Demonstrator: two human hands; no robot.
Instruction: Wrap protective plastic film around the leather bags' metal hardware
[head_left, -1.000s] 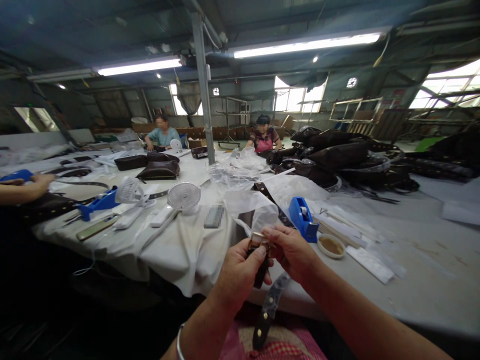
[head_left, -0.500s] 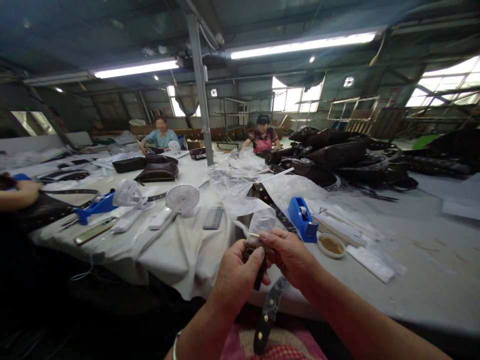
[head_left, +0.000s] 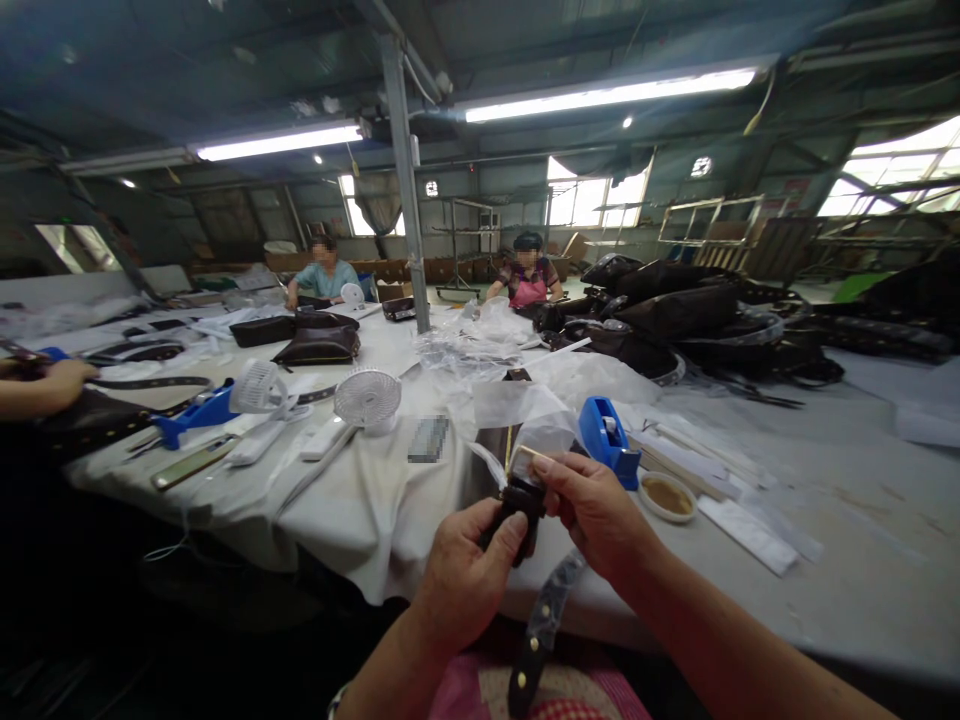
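My left hand [head_left: 469, 565] is closed round a dark leather strap [head_left: 522, 497], its thumb pressed on top. At the strap's upper end is a pale gold metal buckle [head_left: 523, 455], with clear film about it. My right hand [head_left: 596, 510] pinches the buckle's right side between thumb and fingers. A studded strap end [head_left: 534, 630], partly wrapped in clear film, hangs below my hands over the table edge. Behind the hands lies a dark leather piece with a gold zip [head_left: 491, 455], partly covered by a translucent sheet [head_left: 517, 403].
To the right stand a blue tape dispenser [head_left: 607, 435] and a shallow dish of brown paste [head_left: 666, 497]. Dark bags [head_left: 675, 310] are heaped beyond. A white fan [head_left: 367, 397] and a blurred-out flat object [head_left: 428, 438] lie left. Co-workers sit around the table; one's hand [head_left: 67, 385] shows far left.
My left hand has shifted slightly down and left. The buckle and the strap's end now show more clearly above it, while my right hand keeps its pinch. The translucent sheet has shifted.
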